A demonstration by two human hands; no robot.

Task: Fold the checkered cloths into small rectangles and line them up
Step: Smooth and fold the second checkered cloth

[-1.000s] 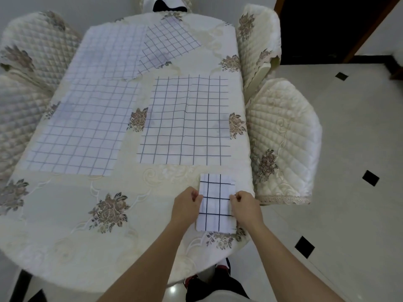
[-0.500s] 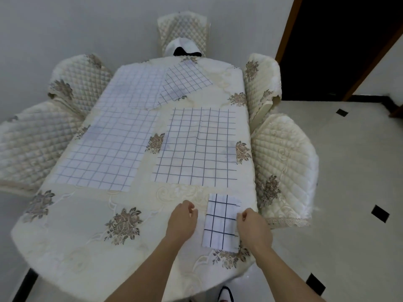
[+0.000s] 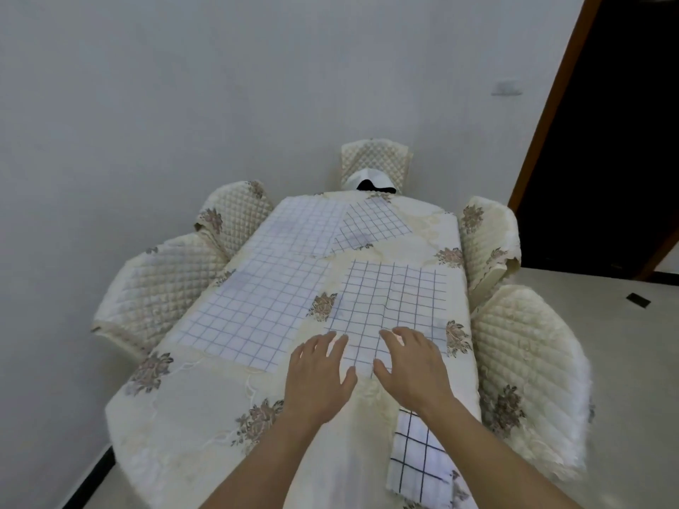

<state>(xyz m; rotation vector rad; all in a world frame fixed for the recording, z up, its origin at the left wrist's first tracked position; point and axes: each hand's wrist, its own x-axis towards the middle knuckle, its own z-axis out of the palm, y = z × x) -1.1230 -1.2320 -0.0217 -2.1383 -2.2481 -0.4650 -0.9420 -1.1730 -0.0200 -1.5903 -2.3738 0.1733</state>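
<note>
By the right edge of the table [image 3: 191, 416], left hand [image 3: 319, 372] and right hand [image 3: 411, 365] hover splay-fingered over the limp, light checkered cloth [image 3: 397, 299]; I'd pinch its near corners.

no readable text, no labels, no numbers anywhere

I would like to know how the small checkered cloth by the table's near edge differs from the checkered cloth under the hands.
The folded cloth is a small rectangle; the spread cloth lies open and far larger. The folded cloth shows few bold squares; the spread cloth shows many finer ones. The left hand and right hand are over the spread cloth's near edge; neither touches the folded cloth. Both are white with dark grids.
</note>
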